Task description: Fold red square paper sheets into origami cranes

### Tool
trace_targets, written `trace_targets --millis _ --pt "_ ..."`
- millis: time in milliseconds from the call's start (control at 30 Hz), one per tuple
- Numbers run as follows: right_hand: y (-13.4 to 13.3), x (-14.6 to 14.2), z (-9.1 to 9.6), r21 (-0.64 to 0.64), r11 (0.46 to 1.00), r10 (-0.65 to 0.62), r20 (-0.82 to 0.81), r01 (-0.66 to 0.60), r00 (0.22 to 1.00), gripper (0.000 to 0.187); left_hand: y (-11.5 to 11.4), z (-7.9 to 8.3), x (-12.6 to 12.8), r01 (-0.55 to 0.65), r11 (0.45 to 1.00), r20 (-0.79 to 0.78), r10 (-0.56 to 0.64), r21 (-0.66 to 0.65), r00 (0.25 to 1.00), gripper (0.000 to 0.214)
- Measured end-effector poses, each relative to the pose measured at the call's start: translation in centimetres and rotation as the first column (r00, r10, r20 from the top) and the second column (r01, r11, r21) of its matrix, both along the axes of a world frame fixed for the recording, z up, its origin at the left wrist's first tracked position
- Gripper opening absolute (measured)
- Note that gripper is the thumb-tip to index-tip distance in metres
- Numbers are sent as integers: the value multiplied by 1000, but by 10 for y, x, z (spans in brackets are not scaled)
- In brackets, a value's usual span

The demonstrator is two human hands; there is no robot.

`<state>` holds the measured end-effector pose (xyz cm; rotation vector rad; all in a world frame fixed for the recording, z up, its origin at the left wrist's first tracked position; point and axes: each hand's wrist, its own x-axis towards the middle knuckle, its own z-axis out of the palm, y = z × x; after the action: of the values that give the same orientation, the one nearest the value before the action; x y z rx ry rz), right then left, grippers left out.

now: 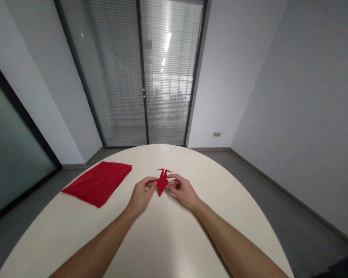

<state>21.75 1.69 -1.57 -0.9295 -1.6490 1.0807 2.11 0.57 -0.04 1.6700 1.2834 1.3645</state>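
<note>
A small folded red paper figure [162, 181] with two thin points at its top is held just above the white round table [168, 239]. My left hand [140, 195] pinches its left side, fingers closed on the paper. My right hand [182, 190] pinches its right side in the same way. Both forearms reach in from the near edge of the table.
A stack of red paper sheets [100, 182] lies on the table to the left of my hands. Beyond the table's far edge are a glass door with blinds [142, 77], grey walls and a grey floor.
</note>
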Motion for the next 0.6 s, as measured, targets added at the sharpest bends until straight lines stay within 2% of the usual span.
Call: trace_targets --millis 600 --pt "-2 0 9 -15 1000 -23 -36 22 999 36 5 -9 1 8 1000 88 -8 0 996 29"
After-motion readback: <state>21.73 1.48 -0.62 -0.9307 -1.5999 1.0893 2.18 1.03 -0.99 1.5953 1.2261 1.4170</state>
